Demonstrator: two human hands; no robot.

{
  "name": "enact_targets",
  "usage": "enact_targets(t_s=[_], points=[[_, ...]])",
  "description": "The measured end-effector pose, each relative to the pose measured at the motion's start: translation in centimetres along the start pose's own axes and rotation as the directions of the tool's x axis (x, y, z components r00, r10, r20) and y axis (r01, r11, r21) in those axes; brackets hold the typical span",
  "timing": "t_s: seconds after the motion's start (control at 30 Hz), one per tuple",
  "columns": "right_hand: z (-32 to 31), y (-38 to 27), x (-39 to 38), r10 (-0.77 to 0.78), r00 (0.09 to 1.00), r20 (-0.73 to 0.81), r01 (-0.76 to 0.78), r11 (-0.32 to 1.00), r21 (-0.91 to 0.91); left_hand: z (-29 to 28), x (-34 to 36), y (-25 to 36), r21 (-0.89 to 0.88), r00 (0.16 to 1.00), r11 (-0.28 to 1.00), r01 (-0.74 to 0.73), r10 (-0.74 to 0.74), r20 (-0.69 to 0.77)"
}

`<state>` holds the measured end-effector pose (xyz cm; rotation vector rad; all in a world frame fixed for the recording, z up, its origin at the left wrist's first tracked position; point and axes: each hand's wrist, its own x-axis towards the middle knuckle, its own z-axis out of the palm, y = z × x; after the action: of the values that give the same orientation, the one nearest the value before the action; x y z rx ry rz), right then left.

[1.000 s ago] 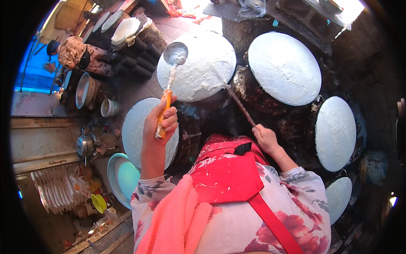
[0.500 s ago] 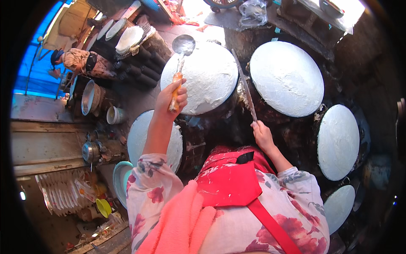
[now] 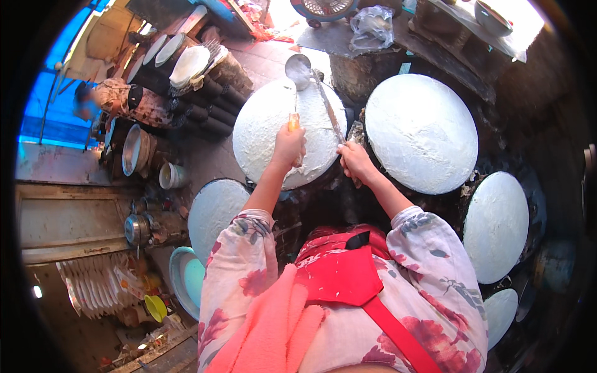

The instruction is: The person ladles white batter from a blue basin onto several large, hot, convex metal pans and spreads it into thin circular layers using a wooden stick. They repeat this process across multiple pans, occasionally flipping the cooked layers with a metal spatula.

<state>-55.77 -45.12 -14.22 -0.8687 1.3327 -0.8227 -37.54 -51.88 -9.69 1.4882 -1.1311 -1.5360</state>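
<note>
My left hand is closed around the worn orange handle of a metal ladle, held over the far middle griddle. White batter covers that round griddle in a thick, uneven layer. In my right hand is a long, flat, batter-smeared stick or spatula, slanting up and left over the griddle's right part. Its far end meets or overlaps the ladle's bowl; I cannot tell whether they touch. White smears run along the ladle's shaft.
White-coated round griddles stand at the right, far right, lower right and left. A teal basin is near my left sleeve. Another person stands at the far left by stacked white rounds. A fan is at the back.
My left hand and the ladle have moved right and a little nearer. My right hand has come left and farther out, bringing the stick over the middle griddle, close to the ladle.
</note>
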Motion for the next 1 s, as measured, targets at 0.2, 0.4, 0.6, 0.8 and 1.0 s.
enact_targets(t_s=[0.2, 0.4, 0.6, 0.8, 1.0], points=[[1.4, 1.3, 0.5, 0.005, 1.000, -0.013, -0.006, 0.999, -0.033, 0.4, 1.0, -1.8, 0.292, 0.987, 0.952, -0.085, 0.120, -0.103], [4.5, -0.2, 2.6, -0.026, 0.999, 0.027, 0.026, 1.000, 0.012, -1.7, 2.3, -2.6, 0.396, 0.969, 0.916, -0.066, 0.153, -0.193], [3.6, 0.1, 2.8, -0.003, 0.999, -0.033, 0.006, 0.996, 0.092, -2.9, 1.8, -2.4, 0.321, 0.971, 0.944, -0.073, 0.141, -0.194], [6.4, -0.5, 3.6, -0.023, 0.998, 0.058, 0.022, 1.000, 0.004, -2.9, 1.2, -2.4, 0.185, 0.977, 0.980, -0.070, 0.104, -0.184], [5.5, 0.2, 3.5, -0.029, 1.000, 0.007, 0.029, 0.999, 0.022, -3.6, -0.3, -1.3, -0.020, 0.989, 0.999, -0.031, 0.027, -0.148]])
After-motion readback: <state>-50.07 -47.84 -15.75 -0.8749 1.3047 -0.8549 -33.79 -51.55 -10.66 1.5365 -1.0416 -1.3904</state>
